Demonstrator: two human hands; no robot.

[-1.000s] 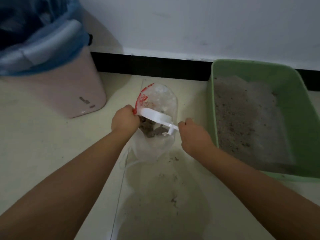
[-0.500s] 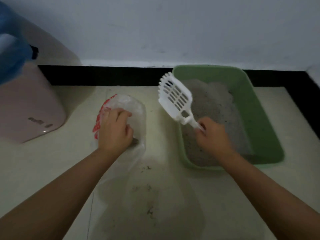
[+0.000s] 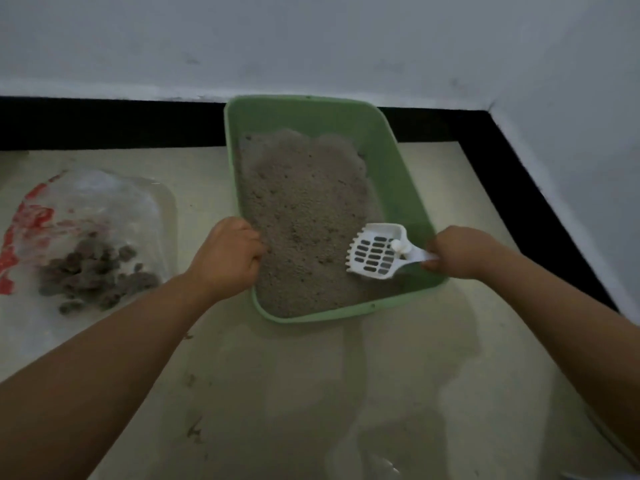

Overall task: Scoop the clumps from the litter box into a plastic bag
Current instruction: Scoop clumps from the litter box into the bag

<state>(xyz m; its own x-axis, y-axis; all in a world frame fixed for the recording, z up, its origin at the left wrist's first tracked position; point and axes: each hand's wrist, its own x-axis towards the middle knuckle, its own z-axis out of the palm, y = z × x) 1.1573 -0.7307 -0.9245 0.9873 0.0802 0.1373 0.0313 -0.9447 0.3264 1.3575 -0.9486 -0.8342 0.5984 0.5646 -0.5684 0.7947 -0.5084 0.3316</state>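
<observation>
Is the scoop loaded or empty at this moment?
Empty, as far as shows: the white scoop, gripped by the right hand, sits over the litter box with its slots open, no clumps visible.

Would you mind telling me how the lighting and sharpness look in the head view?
Head view: dim, flat light; soft shadows on the floor before the litter box; slight blur overall; wide-angle bending at the edges; the scoop is brightest, the clumps murky.

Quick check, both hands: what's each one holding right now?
Left hand: fingers curled over the left rim of the green litter box, gripping it.
Right hand: gripping the handle of the white scoop, scoop head down in the litter.
</observation>
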